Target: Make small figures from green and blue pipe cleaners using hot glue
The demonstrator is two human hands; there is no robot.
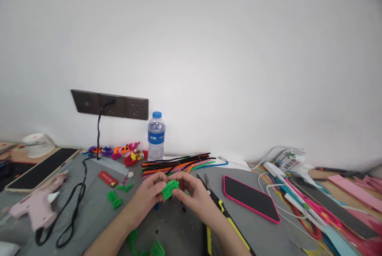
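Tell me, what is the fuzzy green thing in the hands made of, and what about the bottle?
The green piece, pinched between the left hand and right hand, looks like coiled pipe cleaner: fuzzy, matte fibre, probably around wire, matching the loose stems lying behind. The bottle seems to be clear, glossy plastic with a blue cap and label, since the wall shows through it.

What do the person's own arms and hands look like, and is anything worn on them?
Both forearms are bare, with no sleeves in view. The left hand and right hand wear no gloves. No ring, watch or bracelet is visible on either, though the fingers appear small in the picture. No markings show on the arms.
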